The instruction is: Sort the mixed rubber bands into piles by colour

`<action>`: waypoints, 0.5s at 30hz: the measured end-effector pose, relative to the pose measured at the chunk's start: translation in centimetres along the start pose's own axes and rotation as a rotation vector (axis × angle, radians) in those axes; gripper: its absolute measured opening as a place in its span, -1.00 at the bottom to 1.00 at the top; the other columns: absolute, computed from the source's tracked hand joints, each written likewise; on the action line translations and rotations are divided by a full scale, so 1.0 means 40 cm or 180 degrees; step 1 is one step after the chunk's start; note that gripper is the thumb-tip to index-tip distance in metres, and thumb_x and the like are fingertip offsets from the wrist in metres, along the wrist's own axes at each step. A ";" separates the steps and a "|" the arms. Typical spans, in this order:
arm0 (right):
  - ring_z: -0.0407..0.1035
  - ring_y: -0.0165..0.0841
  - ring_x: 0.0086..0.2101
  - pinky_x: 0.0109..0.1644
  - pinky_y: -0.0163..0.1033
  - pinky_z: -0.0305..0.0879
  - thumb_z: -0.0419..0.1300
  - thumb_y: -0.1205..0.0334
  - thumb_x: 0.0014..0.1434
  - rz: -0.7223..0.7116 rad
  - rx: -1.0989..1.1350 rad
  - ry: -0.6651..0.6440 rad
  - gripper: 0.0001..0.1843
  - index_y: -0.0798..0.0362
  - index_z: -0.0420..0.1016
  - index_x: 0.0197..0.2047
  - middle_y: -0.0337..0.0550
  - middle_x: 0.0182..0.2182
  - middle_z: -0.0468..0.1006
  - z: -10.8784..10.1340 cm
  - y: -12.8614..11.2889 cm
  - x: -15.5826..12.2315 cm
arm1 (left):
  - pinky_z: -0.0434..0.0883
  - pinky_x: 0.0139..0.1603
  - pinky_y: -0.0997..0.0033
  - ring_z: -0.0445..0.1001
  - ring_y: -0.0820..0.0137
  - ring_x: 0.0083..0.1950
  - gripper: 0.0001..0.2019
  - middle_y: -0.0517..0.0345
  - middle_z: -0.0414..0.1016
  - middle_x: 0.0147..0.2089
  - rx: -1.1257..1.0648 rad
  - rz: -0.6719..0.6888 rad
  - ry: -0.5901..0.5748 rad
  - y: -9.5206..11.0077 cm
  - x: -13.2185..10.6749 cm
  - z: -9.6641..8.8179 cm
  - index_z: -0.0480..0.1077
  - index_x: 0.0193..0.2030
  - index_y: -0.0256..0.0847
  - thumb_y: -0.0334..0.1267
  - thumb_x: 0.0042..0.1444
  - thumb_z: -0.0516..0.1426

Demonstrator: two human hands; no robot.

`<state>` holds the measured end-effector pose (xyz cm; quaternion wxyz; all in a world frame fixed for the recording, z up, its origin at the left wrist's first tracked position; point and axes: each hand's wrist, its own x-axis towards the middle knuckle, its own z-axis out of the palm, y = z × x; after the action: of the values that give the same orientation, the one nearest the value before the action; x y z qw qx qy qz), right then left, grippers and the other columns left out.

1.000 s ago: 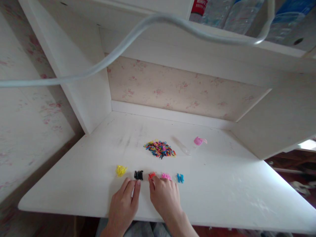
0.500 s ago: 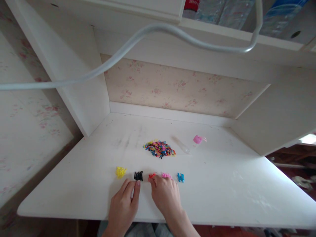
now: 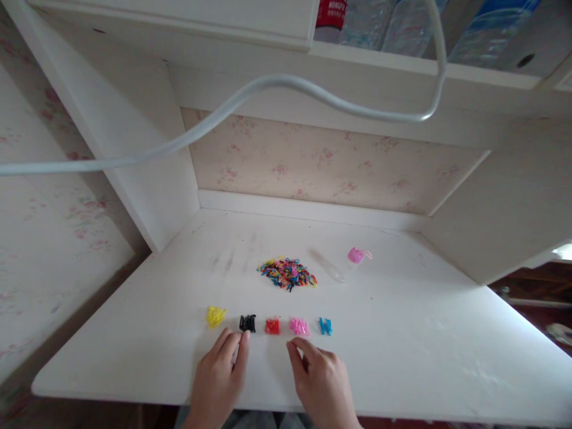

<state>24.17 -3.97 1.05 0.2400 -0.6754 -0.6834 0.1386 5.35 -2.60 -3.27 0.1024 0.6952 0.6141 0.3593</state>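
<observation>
A heap of mixed coloured small pieces [image 3: 286,273] lies mid-desk. In front of it runs a row of sorted little piles: yellow [image 3: 215,316], black [image 3: 247,323], red [image 3: 272,326], pink [image 3: 299,326], blue [image 3: 326,326]. My left hand [image 3: 221,378] rests flat on the white desk [image 3: 424,339], fingers stretched, tips just below the black pile. My right hand [image 3: 319,381] lies on the desk below the pink pile, fingers loosely curled and apart, holding nothing that I can see.
A clear small bottle [image 3: 329,267] lies on its side beside its pink cap [image 3: 357,255], right of the heap. A grey cable [image 3: 250,95] hangs across the view. Water bottles [image 3: 379,21] stand on the shelf above. White side panels enclose the desk.
My right hand has drawn back toward me and to the right, uncovering the red and pink piles. The left hand has hardly moved.
</observation>
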 end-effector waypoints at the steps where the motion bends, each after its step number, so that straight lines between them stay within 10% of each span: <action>1: 0.33 -0.45 -0.64 -0.50 -0.41 0.07 -0.06 -0.04 0.26 0.0087 0.0174 0.0043 -0.58 -0.06 0.56 -0.34 -0.24 -0.64 0.49 -0.001 0.021 -0.013 | 0.32 -0.44 0.57 0.38 0.50 -0.47 -0.73 0.17 0.38 -0.44 -0.0012 -0.0005 -0.0026 0.002 0.001 -0.001 0.35 -0.39 -0.16 -0.14 0.24 -0.05; 10: 0.23 -0.43 -0.64 -0.60 -0.41 0.11 0.00 -0.37 0.02 0.1687 0.1435 0.0748 -0.30 0.15 0.58 -0.33 -0.26 -0.71 0.35 -0.080 0.269 -0.029 | 0.29 -0.33 0.53 0.40 0.47 -0.37 -0.71 0.20 0.45 -0.37 -0.0427 -0.0287 -0.1011 0.099 0.083 -0.049 0.41 -0.31 -0.13 -0.08 0.22 -0.07; 15: 0.31 -0.42 -0.57 -0.48 -0.44 0.20 -0.01 -0.37 0.02 0.1362 0.1065 0.0762 -0.35 0.06 0.56 -0.44 -0.20 -0.61 0.47 -0.075 0.264 -0.037 | 0.28 -0.25 0.47 0.45 0.44 -0.32 -0.76 0.18 0.49 -0.25 0.0255 -0.0090 -0.1129 0.165 0.169 0.003 0.43 -0.33 -0.10 -0.11 0.19 -0.02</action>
<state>34.71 -5.31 -2.06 0.3922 -0.7668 -0.4599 0.2161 10.48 2.22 3.03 0.1863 0.7425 0.6100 0.2047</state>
